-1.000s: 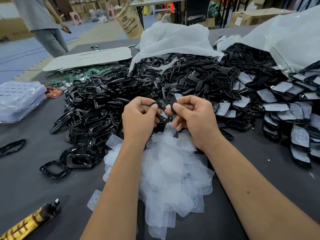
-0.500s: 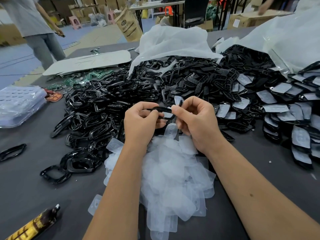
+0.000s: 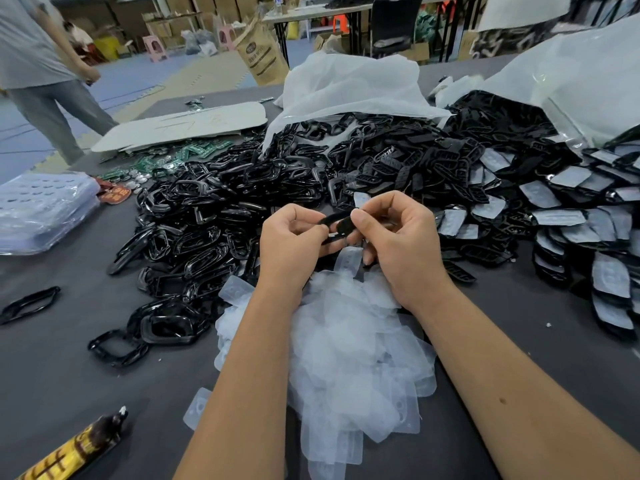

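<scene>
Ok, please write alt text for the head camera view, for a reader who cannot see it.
A left hand and a right hand pinch one small black plastic part above a heap of clear plastic pieces on a dark table. Behind lies a large pile of black frames.

One left hand (image 3: 291,245), one right hand (image 3: 403,244), one black frame (image 3: 333,218) — one tube (image 3: 74,452) (yellow)
</scene>
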`<move>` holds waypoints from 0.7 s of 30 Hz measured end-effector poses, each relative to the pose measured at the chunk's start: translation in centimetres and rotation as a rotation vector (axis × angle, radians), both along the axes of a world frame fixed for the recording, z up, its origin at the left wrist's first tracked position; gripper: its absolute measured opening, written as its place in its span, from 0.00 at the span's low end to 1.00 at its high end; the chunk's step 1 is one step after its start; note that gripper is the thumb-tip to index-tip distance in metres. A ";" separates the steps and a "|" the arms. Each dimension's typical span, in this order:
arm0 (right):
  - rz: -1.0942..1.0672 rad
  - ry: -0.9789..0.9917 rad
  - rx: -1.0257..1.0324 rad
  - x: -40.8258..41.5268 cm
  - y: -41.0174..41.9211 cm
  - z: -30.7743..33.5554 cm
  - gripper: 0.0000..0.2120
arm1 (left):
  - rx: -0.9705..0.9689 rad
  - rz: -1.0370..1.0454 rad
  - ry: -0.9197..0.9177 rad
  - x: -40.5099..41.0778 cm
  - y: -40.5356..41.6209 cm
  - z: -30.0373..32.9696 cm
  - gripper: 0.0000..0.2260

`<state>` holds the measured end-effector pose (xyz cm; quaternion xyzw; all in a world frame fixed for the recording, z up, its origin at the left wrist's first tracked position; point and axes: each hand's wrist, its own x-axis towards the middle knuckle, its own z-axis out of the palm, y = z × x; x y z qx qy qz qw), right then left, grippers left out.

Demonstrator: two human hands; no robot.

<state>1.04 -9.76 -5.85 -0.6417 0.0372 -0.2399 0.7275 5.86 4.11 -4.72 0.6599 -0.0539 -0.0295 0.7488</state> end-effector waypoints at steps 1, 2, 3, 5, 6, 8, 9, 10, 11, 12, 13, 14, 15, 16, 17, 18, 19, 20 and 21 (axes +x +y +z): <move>-0.009 -0.001 -0.011 0.0 0.0 0.0 0.06 | -0.001 -0.010 0.000 0.0 0.0 0.0 0.07; -0.017 0.001 -0.015 0.0 0.0 -0.1 0.06 | -0.003 -0.018 -0.002 0.0 0.0 0.0 0.07; -0.024 0.008 -0.019 0.0 0.1 -0.2 0.06 | -0.003 -0.025 -0.003 0.0 0.0 0.0 0.07; -0.058 0.034 -0.060 0.1 0.2 -0.3 0.06 | 0.000 -0.038 -0.009 -0.1 0.1 0.0 0.07; -0.084 0.049 -0.090 0.1 0.3 -0.3 0.06 | 0.006 -0.047 -0.014 -0.1 0.1 0.0 0.07; -0.131 0.073 -0.127 0.0 0.3 -0.3 0.07 | 0.017 -0.069 -0.021 -0.1 0.1 -0.1 0.08; -0.153 0.081 -0.134 0.0 0.3 -0.3 0.07 | 0.016 -0.082 -0.021 -0.1 0.1 -0.1 0.08; -0.175 0.090 -0.137 -0.1 0.4 -0.3 0.07 | 0.016 -0.090 -0.019 -0.1 0.1 -0.1 0.08; -0.198 0.097 -0.144 -0.1 0.5 -0.2 0.07 | 0.018 -0.092 -0.019 -0.2 0.0 -0.1 0.08; -0.223 0.106 -0.164 -0.1 0.6 -0.2 0.08 | 0.022 -0.091 -0.020 -0.2 0.0 -0.1 0.07; -0.252 0.115 -0.203 -0.1 0.6 -0.1 0.08 | 0.023 -0.091 -0.023 -0.2 0.0 -0.1 0.07; -0.283 0.123 -0.250 -0.2 0.7 -0.1 0.08 | 0.018 -0.095 -0.025 -0.2 0.0 -0.1 0.05; -0.308 0.127 -0.288 -0.2 0.8 0.0 0.08 | 0.012 -0.100 -0.029 -0.3 0.0 -0.2 0.04; -0.322 0.128 -0.311 -0.2 0.8 0.1 0.08 | 0.013 -0.105 -0.034 -0.3 0.0 -0.2 0.04; -0.326 0.130 -0.326 -0.1 0.7 0.1 0.08 | 0.024 -0.108 -0.038 -0.3 0.0 -0.2 0.06; -0.327 0.131 -0.343 -0.1 0.7 0.1 0.08 | 0.036 -0.108 -0.042 -0.3 0.1 -0.2 0.07; -0.333 0.131 -0.369 -0.1 0.7 0.1 0.08 | 0.041 -0.108 -0.044 -0.4 0.1 -0.2 0.07; -0.346 0.129 -0.396 -0.1 0.7 0.1 0.09 | 0.034 -0.109 -0.042 -0.3 0.2 -0.2 0.07; -0.360 0.127 -0.412 -0.2 0.7 0.2 0.10 | 0.017 -0.114 -0.037 -0.3 0.3 -0.2 0.07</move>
